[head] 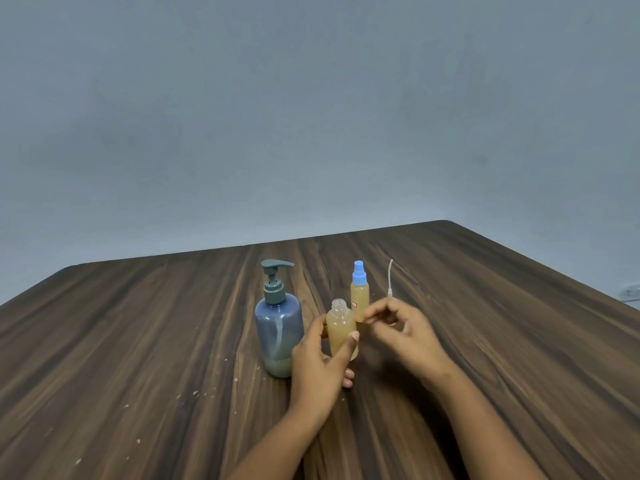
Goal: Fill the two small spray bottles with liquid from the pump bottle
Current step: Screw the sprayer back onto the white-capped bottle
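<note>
A blue-grey pump bottle (278, 327) stands upright on the wooden table (138, 341), with a little pale liquid at its bottom. My left hand (320, 368) grips an uncapped small spray bottle (341, 330) filled with amber liquid, its threaded neck bare. My right hand (401, 327) holds that bottle's spray head upside down, so its thin white dip tube (390, 277) points upward. Behind the two hands stands a second small spray bottle (359, 294) with a blue cap on, also holding amber liquid.
Small white specks and flakes lie scattered on the table to the left and in front of the pump bottle. A plain grey wall rises behind the table's far edge. A wall socket (631, 292) shows at the far right.
</note>
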The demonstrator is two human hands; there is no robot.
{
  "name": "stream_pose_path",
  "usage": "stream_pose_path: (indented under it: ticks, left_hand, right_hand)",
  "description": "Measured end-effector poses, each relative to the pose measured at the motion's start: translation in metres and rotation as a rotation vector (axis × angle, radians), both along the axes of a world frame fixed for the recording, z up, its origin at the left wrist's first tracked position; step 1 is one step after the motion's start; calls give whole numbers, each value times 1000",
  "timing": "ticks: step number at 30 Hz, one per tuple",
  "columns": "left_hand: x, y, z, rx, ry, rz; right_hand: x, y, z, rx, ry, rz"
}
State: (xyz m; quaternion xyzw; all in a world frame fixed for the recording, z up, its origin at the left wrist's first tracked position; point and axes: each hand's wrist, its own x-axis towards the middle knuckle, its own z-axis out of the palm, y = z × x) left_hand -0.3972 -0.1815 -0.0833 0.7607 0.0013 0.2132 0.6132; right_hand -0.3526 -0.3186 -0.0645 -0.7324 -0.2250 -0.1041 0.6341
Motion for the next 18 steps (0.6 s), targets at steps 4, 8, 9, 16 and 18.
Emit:
stream_pose_path:
  ticks: [4, 8, 9, 16, 18]
  left_hand:
    - [-2, 0, 0, 93, 26, 2]
    - [-1, -1, -1, 167, 18, 9]
    - [-1, 0, -2, 174, 19, 15]
    - [0, 1, -3, 207, 28, 16]
    - [0, 1, -3, 220, 27, 14]
  right_hand:
    - [13, -5, 0, 112, -147, -596]
    - [32, -1, -18, -208, -60, -605]
    - [36, 0, -21, -242, -31, -580]
    - [41, 3, -20, -143, -18, -560]
    - [34, 0, -14, -4, -57, -552]
